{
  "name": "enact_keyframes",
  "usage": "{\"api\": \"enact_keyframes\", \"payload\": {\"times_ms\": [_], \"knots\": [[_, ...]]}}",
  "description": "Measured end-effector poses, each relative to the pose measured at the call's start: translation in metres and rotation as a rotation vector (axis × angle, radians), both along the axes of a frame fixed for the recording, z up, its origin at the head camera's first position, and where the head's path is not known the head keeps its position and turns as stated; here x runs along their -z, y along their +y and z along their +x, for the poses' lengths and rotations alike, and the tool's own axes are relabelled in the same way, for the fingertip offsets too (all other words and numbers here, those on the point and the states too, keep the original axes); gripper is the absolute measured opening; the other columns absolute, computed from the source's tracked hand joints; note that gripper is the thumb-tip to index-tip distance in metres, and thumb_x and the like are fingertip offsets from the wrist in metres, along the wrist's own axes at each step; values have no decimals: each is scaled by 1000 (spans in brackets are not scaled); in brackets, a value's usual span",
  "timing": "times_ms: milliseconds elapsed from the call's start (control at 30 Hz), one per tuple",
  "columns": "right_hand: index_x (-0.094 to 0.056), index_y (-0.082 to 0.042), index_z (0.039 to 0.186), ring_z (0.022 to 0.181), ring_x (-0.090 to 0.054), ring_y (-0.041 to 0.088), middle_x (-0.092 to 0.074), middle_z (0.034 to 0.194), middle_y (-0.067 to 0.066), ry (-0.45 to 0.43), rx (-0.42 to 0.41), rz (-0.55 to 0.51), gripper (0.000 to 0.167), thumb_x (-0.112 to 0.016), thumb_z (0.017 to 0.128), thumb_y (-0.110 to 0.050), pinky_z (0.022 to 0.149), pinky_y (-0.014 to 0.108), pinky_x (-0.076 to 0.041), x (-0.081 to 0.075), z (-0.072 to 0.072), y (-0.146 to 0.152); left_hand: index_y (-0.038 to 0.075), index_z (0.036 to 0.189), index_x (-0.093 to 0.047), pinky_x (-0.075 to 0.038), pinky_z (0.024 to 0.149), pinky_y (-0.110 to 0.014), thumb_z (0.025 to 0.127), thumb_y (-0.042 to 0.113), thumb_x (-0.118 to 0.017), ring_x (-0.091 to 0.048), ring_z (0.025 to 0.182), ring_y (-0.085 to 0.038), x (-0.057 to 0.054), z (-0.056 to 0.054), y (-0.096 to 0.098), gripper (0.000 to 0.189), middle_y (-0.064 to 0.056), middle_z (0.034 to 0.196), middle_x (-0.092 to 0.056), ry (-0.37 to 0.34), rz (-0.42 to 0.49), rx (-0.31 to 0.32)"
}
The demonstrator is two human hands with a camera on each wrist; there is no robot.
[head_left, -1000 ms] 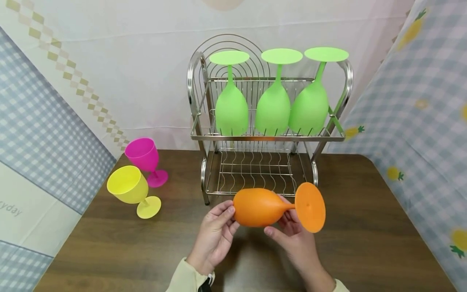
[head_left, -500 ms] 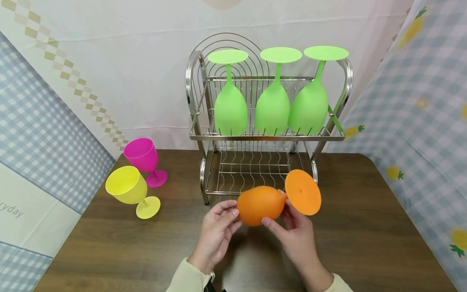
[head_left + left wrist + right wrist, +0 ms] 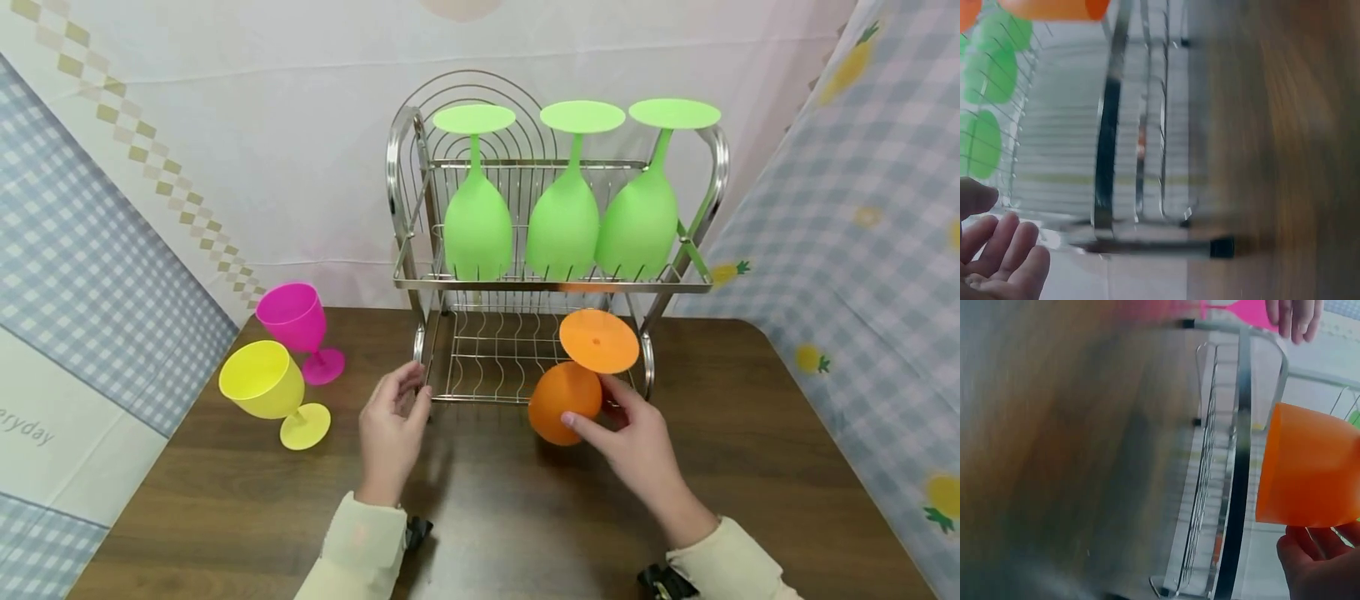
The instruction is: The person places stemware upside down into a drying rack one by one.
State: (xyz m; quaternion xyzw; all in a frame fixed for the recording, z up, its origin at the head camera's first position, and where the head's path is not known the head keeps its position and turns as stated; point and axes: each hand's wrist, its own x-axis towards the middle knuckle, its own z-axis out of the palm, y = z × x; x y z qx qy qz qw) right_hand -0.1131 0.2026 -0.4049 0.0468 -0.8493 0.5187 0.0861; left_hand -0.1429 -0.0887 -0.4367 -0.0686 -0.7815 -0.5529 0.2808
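My right hand (image 3: pixel 637 437) grips an orange goblet (image 3: pixel 564 404) by its bowl, thumb in front and fingers behind. The goblet is held upside down and tilted, its round foot (image 3: pixel 598 341) up and away from me, in front of the rack's lower shelf. In the right wrist view the orange bowl (image 3: pixel 1310 465) shows its rim side toward the table. My left hand (image 3: pixel 393 429) holds nothing, its fingers loosely bent beside the front left leg of the metal dish rack (image 3: pixel 551 286). In the left wrist view the left hand's fingers (image 3: pixel 1019 250) appear relaxed near the rack.
Three green goblets (image 3: pixel 478 233) stand upside down on the rack's upper shelf. On the left of the wooden table (image 3: pixel 495 517), a yellow goblet (image 3: pixel 262 382) and a magenta goblet (image 3: pixel 294 321) stand upright. Cloth (image 3: pixel 862 275) hangs along the sides and back.
The left hand has let go of the orange goblet and moved left. The right hand has turned the goblet from lying sideways to foot up, moving it right and toward the rack.
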Motion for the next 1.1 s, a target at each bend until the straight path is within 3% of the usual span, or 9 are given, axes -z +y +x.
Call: {"api": "enact_keyframes", "payload": {"times_ms": [100, 167, 400, 500, 667, 767, 967, 1100], "knots": [[-49, -6, 147, 120, -61, 31, -59, 138, 15, -21, -3, 26, 74, -82, 86, -31, 98, 48, -53, -1, -10, 5, -3, 126, -64, -50, 99, -23, 88, -2, -73, -65, 114, -27, 3, -9, -7, 39, -15, 121, -66, 26, -103, -71], [-49, -5, 147, 122, -60, 32, -58, 139, 16, -36, 3, 26, 75, -82, 86, -31, 98, 47, -52, -1, -17, 8, -3, 129, -62, -50, 101, -28, 89, 1, -74, -63, 117, -29, 5, -15, -10, 42, -16, 125, -65, 7, -155, -93], [-47, -2, 147, 118, -62, 36, -59, 136, 22, -89, 35, 35, 77, -80, 87, -35, 96, 45, -54, 0, -37, 16, -4, 135, -57, -58, 90, -40, 94, 17, -72, -69, 107, -33, 5, -30, -13, 49, -20, 119, -69, -176, -260, -54], [-45, -2, 148, 119, -62, 36, -58, 136, 22, -100, 48, 59, 79, -78, 87, -40, 96, 47, -54, 0, -45, 19, 0, 132, -61, -60, 84, -42, 96, 18, -70, -72, 99, -30, 4, -33, -12, 41, -17, 112, -72, -203, -310, -68], [-41, -3, 151, 124, -58, 36, -54, 142, 21, -118, 76, 58, 84, -76, 88, -45, 99, 48, -52, 0, -60, 16, 9, 122, -67, -57, 72, -48, 99, 15, -64, -72, 86, -27, 6, -35, -13, 24, -10, 102, -75, -175, -402, -119], [-40, 0, 150, 125, -56, 37, -52, 144, 22, -104, 117, 56, 79, -76, 90, -37, 103, 51, -49, -2, -70, 10, 12, 118, -67, -55, 67, -51, 100, 15, -63, -70, 81, -29, 8, -35, -13, 19, -8, 100, -75, -149, -437, -131], [-37, 7, 149, 124, -51, 44, -49, 142, 28, -91, 176, 185, 73, -71, 94, -28, 105, 59, -43, 5, -83, 4, 10, 120, -66, -54, 66, -56, 100, 16, -63, -70, 79, -36, 10, -35, -12, 21, -10, 100, -75, -105, -471, -144], [-37, 8, 148, 122, -53, 45, -51, 138, 29, -101, 195, 188, 69, -68, 96, -26, 104, 59, -44, 14, -85, 5, 8, 122, -66, -54, 68, -58, 100, 16, -63, -71, 83, -39, 11, -35, -11, 24, -10, 103, -75, -106, -478, -145]]}}
